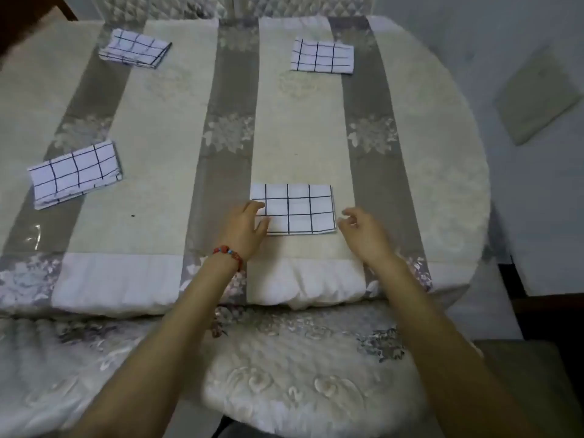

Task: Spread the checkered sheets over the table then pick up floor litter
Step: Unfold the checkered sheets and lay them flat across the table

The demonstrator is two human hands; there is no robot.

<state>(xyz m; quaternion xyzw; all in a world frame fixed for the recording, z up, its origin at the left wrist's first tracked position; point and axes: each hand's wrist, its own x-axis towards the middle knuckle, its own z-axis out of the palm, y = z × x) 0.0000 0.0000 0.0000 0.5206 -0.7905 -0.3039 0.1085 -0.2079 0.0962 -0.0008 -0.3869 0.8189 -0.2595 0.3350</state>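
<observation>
Several folded white sheets with a dark grid pattern lie on the covered table [158,128]. The nearest checkered sheet [297,210] lies flat by the front edge. My left hand [245,227], with a red bead bracelet on the wrist, rests its fingertips on that sheet's left edge. My right hand [363,230] hovers just right of the sheet, fingers apart, holding nothing. A second folded sheet [74,173] is at the left, a third [136,47] at the far left, and another [322,55] at the far right.
The table wears a beige and grey striped floral cloth. A padded chair seat [300,374] stands between me and the table. A quilted chair back [221,6] stands at the far side. A pale flat piece [537,96] lies on the floor at the right.
</observation>
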